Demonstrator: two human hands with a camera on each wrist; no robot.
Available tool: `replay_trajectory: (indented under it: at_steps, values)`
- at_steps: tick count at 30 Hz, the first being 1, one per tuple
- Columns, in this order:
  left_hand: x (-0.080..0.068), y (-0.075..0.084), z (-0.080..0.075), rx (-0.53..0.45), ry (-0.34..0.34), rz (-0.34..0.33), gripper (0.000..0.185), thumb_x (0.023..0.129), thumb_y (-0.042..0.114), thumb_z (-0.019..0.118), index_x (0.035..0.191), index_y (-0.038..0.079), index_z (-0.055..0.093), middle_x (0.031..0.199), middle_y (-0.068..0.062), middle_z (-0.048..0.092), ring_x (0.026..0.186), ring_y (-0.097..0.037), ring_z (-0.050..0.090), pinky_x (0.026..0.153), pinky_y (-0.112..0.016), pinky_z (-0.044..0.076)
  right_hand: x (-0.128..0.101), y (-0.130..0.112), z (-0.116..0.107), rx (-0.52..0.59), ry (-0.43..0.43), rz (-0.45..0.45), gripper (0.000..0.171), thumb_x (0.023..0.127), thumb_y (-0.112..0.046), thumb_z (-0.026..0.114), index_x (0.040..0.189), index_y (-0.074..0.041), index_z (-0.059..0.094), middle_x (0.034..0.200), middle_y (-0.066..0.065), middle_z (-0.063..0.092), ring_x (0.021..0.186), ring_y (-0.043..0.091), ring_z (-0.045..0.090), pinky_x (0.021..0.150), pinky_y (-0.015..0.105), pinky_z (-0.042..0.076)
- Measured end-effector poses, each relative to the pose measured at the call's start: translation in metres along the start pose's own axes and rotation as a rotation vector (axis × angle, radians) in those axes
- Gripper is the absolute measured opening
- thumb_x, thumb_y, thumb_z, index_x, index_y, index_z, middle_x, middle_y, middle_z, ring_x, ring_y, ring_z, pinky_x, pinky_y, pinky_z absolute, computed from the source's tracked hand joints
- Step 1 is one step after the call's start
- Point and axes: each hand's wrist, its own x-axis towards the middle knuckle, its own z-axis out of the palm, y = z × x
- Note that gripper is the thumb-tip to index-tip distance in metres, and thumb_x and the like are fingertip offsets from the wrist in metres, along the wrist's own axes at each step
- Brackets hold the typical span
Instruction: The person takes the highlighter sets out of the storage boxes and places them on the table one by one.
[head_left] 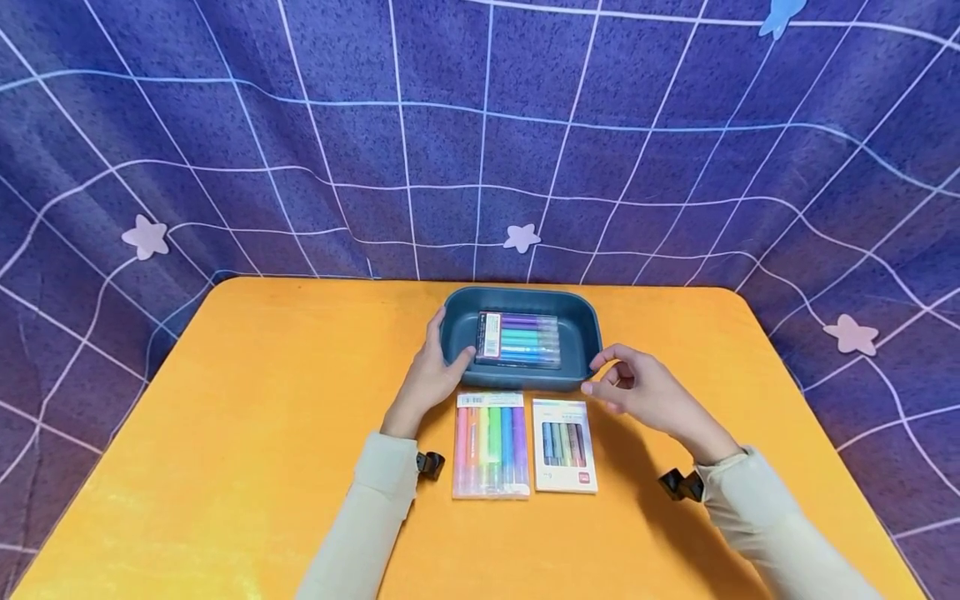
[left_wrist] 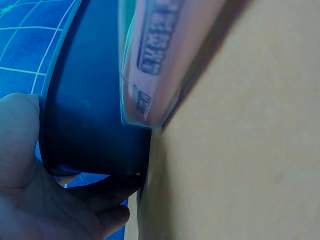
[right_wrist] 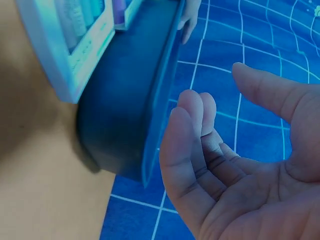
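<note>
A dark blue-green plastic storage box [head_left: 525, 381] stands near the table's far edge. Inside it lies a clear pack of purple, teal and blue pens [head_left: 521, 340]. My left hand [head_left: 432, 371] grips the box's left end, thumb over the rim and fingers around the outside; the left wrist view shows this hand [left_wrist: 45, 200] against the box wall [left_wrist: 95, 110]. Just off the right end hovers my right hand [head_left: 641, 390], fingers loosely bent around nothing. In the right wrist view a gap separates that hand [right_wrist: 235, 170] from the box [right_wrist: 125, 100].
In front of the box lie a clear pack of rainbow-coloured markers [head_left: 491, 450] and, to its right, a white windowed carton of pens [head_left: 556, 477]. The orange tabletop [head_left: 262, 433] ends at a purple-blue grid curtain [head_left: 442, 150] behind. Each wrist carries a black camera mount [head_left: 431, 465].
</note>
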Motion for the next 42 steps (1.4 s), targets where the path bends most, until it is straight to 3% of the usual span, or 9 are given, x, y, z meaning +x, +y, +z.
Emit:
replay_trajectory:
  at_steps: [7, 17, 32, 38, 42]
  values:
    - [0.000, -0.001, -0.001, -0.002, 0.000, 0.005, 0.086, 0.100, 0.040, 0.058, 0.162, 0.028, 0.001, 0.168, -0.014, 0.023, 0.151, -0.042, 0.032, 0.119, -0.064, 0.031, 0.016, -0.011, 0.001, -0.008, -0.013, -0.030, 0.037, 0.092, -0.026, 0.074, 0.116, -0.003, 0.057, 0.074, 0.006, 0.058, 0.062, 0.014, 0.054, 0.059, 0.025, 0.045]
    - [0.001, -0.001, -0.001, 0.002, -0.001, 0.010, 0.086, 0.100, 0.042, 0.058, 0.162, 0.029, 0.000, 0.167, -0.016, 0.025, 0.150, -0.042, 0.034, 0.119, -0.064, 0.032, 0.037, -0.024, 0.000, -0.106, 0.013, -0.061, 0.032, 0.092, -0.027, 0.073, 0.114, -0.008, 0.059, 0.086, 0.005, 0.063, 0.076, 0.019, 0.056, 0.069, 0.026, 0.046]
    - [0.001, 0.000, -0.001, -0.010, 0.005, 0.000, 0.087, 0.099, 0.041, 0.059, 0.162, 0.029, 0.001, 0.168, -0.013, 0.023, 0.152, -0.041, 0.032, 0.119, -0.065, 0.030, 0.071, -0.052, 0.000, -0.233, -0.046, -0.096, 0.031, 0.092, -0.029, 0.073, 0.112, -0.009, 0.061, 0.092, 0.008, 0.066, 0.079, 0.020, 0.058, 0.071, 0.031, 0.047]
    - [0.001, 0.001, -0.001, -0.007, 0.011, 0.008, 0.086, 0.099, 0.040, 0.060, 0.162, 0.028, 0.002, 0.168, -0.014, 0.024, 0.151, -0.041, 0.032, 0.119, -0.064, 0.031, 0.084, -0.060, -0.001, -0.254, -0.095, -0.081, 0.031, 0.092, -0.028, 0.073, 0.113, -0.008, 0.061, 0.091, 0.008, 0.065, 0.076, 0.020, 0.056, 0.068, 0.031, 0.047]
    - [0.000, 0.000, -0.001, -0.006, 0.007, 0.006, 0.087, 0.099, 0.041, 0.060, 0.163, 0.027, 0.002, 0.168, -0.014, 0.024, 0.152, -0.041, 0.031, 0.120, -0.063, 0.030, 0.094, -0.065, 0.002, -0.261, -0.120, -0.058, 0.033, 0.091, -0.030, 0.074, 0.114, -0.009, 0.062, 0.096, 0.007, 0.066, 0.081, 0.021, 0.058, 0.073, 0.031, 0.048]
